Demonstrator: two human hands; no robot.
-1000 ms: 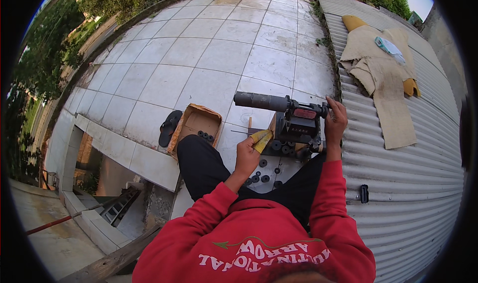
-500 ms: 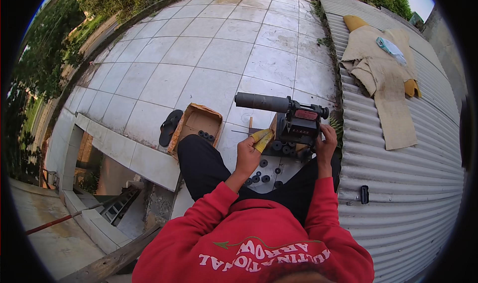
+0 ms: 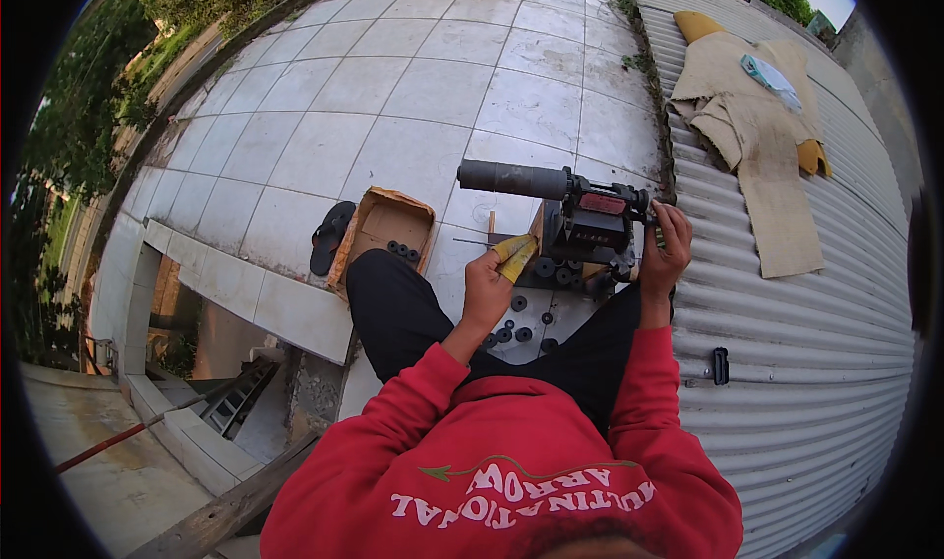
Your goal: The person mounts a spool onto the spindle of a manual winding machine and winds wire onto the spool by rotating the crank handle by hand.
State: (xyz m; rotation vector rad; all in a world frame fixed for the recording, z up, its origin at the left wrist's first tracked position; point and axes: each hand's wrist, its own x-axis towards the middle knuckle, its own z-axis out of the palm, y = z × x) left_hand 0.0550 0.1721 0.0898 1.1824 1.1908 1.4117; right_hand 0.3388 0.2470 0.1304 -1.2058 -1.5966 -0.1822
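A black machine (image 3: 595,225) with a long dark-grey cylinder (image 3: 511,178) pointing left stands between my legs. My left hand (image 3: 487,289) is closed around a worn yellow sheet or cloth (image 3: 516,254) beside the machine's left side. A thin rod (image 3: 477,240) pokes out left near that hand; whether I hold it is unclear. At the machine's right end, my right hand (image 3: 667,249) has its bent fingers on a small round knob (image 3: 644,203). Several black round discs with holes (image 3: 519,303) lie on the tiles below the machine.
Left of the machine sits an open cardboard box (image 3: 393,215) with several small black rings, beside a black flip-flop (image 3: 332,236). Corrugated roofing (image 3: 787,362) on the right carries beige matting (image 3: 777,205) and a small black part (image 3: 721,365). An open drop (image 3: 221,348) lies at lower left.
My right hand has moved up and slightly right, from the machine's side to its end knob. My left hand stays on the yellow piece. The view has shifted slightly.
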